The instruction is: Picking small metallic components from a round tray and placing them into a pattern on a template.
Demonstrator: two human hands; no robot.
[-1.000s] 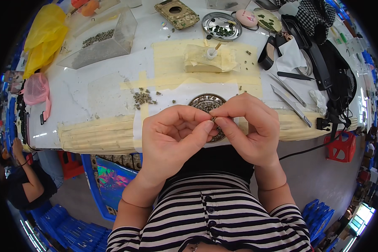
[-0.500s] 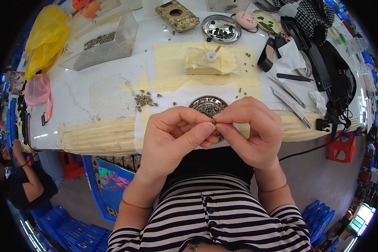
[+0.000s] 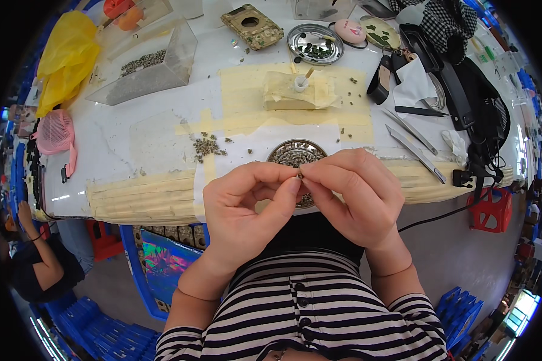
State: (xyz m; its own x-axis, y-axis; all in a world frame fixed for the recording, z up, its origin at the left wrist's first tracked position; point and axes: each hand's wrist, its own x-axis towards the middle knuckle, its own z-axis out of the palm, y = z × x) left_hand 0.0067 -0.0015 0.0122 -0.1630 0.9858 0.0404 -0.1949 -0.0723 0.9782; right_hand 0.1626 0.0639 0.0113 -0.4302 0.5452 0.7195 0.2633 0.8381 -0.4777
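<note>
Over a round silver metal dish (image 3: 297, 142) — left hand (image 3: 244, 201) and right hand (image 3: 362, 195) fingertips clamped on one tiny brownish part (image 3: 300, 174). Small grey-brown pieces (image 3: 208, 148) loose on white worktop (image 3: 111, 147) — left of the grip.

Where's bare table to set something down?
Best: the white table between the pink mesh bag and loose-part pile, nearer than the clear bin, though specks dot the pile end. A narrow strip lies left of the tweezers. Crowded: the round dish by the left hand and right hand; around the black strap.
</note>
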